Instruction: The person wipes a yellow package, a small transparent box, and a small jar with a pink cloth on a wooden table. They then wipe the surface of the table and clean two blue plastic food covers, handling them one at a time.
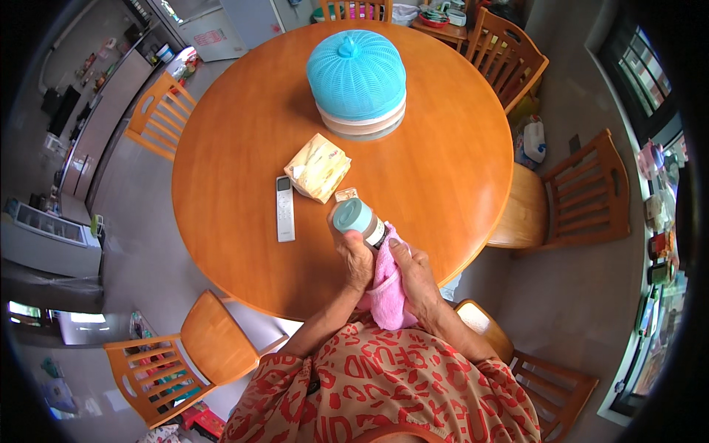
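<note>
Just over the table's near edge, my left hand (353, 255) is wrapped round a bottle (375, 232) with a pale green lid (352, 215). The bottle is tilted, its lid toward the upper left. My right hand (417, 277) grips a pink cloth (389, 292) and presses it against the bottle's lower end. The cloth hangs down in front of my shirt and hides the bottle's base. Beyond the lid lies a small orange-and-white packet (346, 194). Left of that sit a yellowish tissue pack (318, 167) and a white remote control (285, 209).
The round wooden table (244, 125) carries a blue mesh food cover (356, 77) at the far side, over stacked pale rings. Wooden chairs (583, 188) stand around the table, with one at the lower left (218, 336). A cluttered window sill (657, 244) runs along the right wall.
</note>
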`<state>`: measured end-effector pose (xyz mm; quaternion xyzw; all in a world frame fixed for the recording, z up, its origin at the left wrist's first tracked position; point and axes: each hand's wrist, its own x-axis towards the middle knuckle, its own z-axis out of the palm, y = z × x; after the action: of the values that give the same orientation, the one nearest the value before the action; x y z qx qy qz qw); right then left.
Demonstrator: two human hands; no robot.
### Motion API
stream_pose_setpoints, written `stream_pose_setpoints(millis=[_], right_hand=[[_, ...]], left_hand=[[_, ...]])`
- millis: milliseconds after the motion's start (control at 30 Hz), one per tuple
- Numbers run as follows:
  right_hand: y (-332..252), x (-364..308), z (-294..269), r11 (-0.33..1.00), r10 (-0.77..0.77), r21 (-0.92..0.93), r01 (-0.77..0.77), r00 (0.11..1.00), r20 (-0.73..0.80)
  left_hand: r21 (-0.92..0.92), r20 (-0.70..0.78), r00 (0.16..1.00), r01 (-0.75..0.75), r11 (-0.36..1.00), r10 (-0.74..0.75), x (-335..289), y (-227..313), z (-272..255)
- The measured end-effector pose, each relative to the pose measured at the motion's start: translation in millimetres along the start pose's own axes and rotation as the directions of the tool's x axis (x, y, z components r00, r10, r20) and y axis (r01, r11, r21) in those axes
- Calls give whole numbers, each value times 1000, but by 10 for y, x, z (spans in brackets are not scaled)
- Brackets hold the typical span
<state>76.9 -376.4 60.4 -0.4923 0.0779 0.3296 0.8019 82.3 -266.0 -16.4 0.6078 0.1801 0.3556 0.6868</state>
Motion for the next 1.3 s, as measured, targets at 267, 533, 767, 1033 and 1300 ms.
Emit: stream_pose_setpoints(millis=[267, 533, 767, 1033, 1300], right_hand=[[-278, -198, -80, 788, -94, -560, 256, 949, 302], [-330, -120, -61, -33, -727, -793, 608, 530, 436], [-250, 64, 18, 35, -763, -751, 659, 503, 406], [-454, 277, -141, 528, -551, -600, 601, 780, 296], [-183, 78, -40, -261, -707, -647, 716, 314, 633]], left_hand=[[-178, 100, 972, 229, 957, -214, 153, 44, -223], [-353, 194, 940, 334, 874, -281, 19, 399, -14], [-217, 270, 948, 228, 949, -167, -64, 521, -22], [-267, 356, 928, 210, 941, -106, -76, 521, -1], [-206, 310, 898, 383, 901, -311, -31, 465, -78]])
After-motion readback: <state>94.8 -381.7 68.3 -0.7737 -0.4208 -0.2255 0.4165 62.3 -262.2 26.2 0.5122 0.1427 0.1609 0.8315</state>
